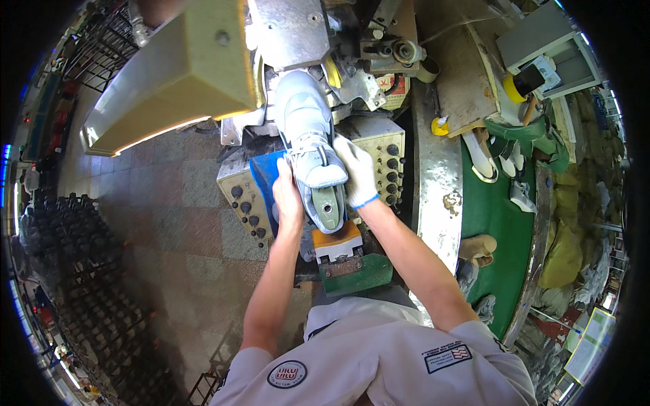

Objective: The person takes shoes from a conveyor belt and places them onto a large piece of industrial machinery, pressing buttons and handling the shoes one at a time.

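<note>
Both grips, left hand [288,196] and gloved right hand [359,172], clasp the grey shoe [308,135].

The shoe [308,145] sits on the machine [318,40], toe pointing away, between the 2 hands — left hand [288,196] at its left side, right hand [359,172] at its right. Control panels [247,196] flank it. A conveyor [491,216] with other shoes [481,159] runs along the right.

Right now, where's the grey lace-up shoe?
In the head view, centre top: the grey lace-up shoe sits toe-first in the metal machine, gripped between the bare left hand and white-gloved right hand.
</note>
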The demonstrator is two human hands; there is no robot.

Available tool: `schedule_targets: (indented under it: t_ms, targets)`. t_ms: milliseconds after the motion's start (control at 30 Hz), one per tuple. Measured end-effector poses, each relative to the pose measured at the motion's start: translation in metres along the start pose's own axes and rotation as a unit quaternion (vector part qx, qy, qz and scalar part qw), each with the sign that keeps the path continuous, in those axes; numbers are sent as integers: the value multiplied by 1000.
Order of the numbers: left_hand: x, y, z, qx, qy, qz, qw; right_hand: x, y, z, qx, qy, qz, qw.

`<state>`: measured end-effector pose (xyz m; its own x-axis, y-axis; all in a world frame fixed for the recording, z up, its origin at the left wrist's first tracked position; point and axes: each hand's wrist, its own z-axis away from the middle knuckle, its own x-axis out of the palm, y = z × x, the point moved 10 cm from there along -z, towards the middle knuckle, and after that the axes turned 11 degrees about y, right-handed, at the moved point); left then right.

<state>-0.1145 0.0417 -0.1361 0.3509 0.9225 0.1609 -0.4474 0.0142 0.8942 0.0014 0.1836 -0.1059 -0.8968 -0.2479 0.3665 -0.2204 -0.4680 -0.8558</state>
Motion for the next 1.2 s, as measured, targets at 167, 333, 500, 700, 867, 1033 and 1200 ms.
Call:
schedule_targets:
  t_ms: [167,333,500,700,867,1033,1200]
  targets:
    - [-127,-91,53,84,163,-342,922,-118,-19,42,-23,64,11,998]
    - [-130,-207,74,-59,116,-464,876,-177,-24,89,0,114,-43,993]
    - [-128,-196,56,-32,149,-504,850,-151,-56,103,-30,80,3,996]
    - [-130,-142,74,25,67,-375,924,-137,-65,111,-47,61,94,993]
    - [-168,-54,114,-8,-4,-354,935,-135,-75,136,-41,0,25,999]
    - [-165,96,169,27,-76,-236,968,-119,-77,168,23,-35,27,999]
    - [-59,122,183,16,-308,-35,951,-26,-94,201,13,-298,-127,946]
